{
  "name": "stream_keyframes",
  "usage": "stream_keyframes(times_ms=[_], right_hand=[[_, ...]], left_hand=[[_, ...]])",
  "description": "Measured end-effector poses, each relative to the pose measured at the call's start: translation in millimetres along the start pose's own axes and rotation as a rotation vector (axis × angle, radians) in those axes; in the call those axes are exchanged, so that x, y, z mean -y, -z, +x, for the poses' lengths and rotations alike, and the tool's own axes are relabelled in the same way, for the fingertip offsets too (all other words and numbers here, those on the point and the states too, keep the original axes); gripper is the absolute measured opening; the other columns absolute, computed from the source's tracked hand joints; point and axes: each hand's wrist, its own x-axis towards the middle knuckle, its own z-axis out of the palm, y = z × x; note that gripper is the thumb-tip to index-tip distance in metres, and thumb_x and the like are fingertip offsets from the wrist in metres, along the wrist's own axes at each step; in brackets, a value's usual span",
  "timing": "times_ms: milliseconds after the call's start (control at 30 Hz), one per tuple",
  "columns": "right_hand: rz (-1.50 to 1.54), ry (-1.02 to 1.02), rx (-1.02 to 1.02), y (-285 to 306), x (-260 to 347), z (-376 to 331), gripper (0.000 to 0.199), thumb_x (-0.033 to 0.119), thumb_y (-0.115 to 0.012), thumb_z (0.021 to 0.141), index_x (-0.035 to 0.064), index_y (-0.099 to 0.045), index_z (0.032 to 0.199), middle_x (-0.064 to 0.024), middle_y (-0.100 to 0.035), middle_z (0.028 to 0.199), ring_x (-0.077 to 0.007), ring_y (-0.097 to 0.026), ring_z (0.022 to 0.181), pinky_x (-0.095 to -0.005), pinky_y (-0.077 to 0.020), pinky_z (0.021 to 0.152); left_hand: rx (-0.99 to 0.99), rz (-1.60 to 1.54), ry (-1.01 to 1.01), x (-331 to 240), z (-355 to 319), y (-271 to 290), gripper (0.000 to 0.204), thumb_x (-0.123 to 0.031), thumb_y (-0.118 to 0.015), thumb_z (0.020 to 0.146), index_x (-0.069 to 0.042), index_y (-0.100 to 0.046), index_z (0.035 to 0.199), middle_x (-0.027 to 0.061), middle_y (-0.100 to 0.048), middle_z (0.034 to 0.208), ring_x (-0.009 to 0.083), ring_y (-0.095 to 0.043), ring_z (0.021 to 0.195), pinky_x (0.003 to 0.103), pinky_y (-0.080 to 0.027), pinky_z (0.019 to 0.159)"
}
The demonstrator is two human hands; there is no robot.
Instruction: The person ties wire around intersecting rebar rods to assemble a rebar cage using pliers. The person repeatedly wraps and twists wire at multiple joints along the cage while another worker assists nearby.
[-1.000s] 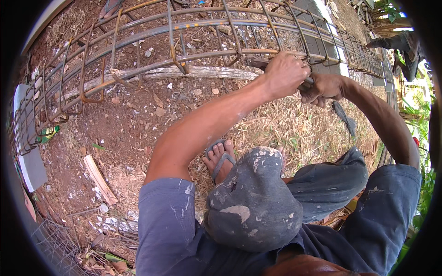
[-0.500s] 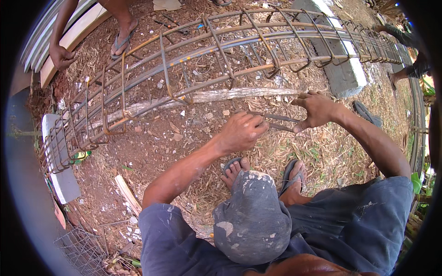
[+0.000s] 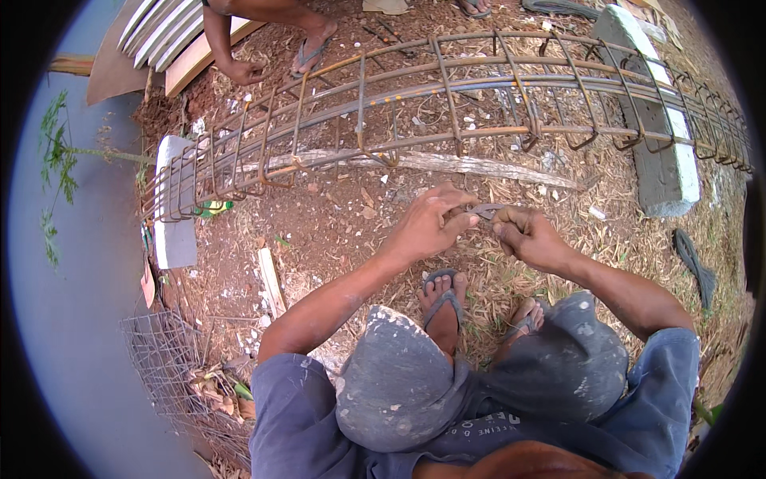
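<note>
In front of my feet, my left hand [image 3: 431, 222] and my right hand [image 3: 536, 238] are close together, both with curled fingers. Between them shows a dark grey, narrow metal piece [image 3: 485, 210]; most of it is hidden by the fingers, and its exact kind cannot be made out. My left thumb and fingers pinch one end, while my right fingers close around the other. Beyond my hands, apart from them, a long rebar cage [image 3: 375, 148] of rusty bars and square stirrups rests across two supports.
A grey-white block [image 3: 666, 152] supports the cage at right, another block [image 3: 174, 207] at left. A bundle of dark wire [image 3: 696, 267] lies on the right. Wire mesh [image 3: 163, 359] lies lower left. Another person's hand [image 3: 243, 72] hangs beyond the cage, near stacked boards [image 3: 163, 32].
My hands have come closer together; my right hand, spread before, is now curled around the dark piece. The view has shifted left, and my knees are now both in sight.
</note>
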Motion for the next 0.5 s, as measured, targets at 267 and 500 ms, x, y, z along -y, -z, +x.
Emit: stream_keyframes(times_ms=[267, 500], right_hand=[[0.481, -0.377, 0.097, -55, -27, 111, 0.016, 0.018, -0.055, 0.095, 0.0055, -0.063, 0.099, 0.0037, -0.050, 0.065, -0.0069, -0.041, 0.048, -0.0251, -0.0316, 0.041], [0.394, -0.356, 0.232, -60, -31, 127, 0.017, 0.015, -0.059, 0.092, 0.0026, -0.066, 0.101, -0.0014, -0.059, 0.071, -0.0106, -0.052, 0.056, -0.0274, -0.0399, 0.047]], left_hand=[[-0.379, 0.717, 0.253, 93, 14, 73, 0.063, -0.044, -0.067, 0.085, 0.002, -0.057, 0.128, 0.0258, -0.062, 0.113, 0.0397, -0.057, 0.114, 0.051, -0.043, 0.101], [-0.210, 0.838, 0.282, 89, 31, 41, 0.044, -0.031, -0.065, 0.088, 0.005, -0.061, 0.115, 0.0211, -0.061, 0.104, 0.0340, -0.059, 0.101, 0.046, -0.044, 0.094]])
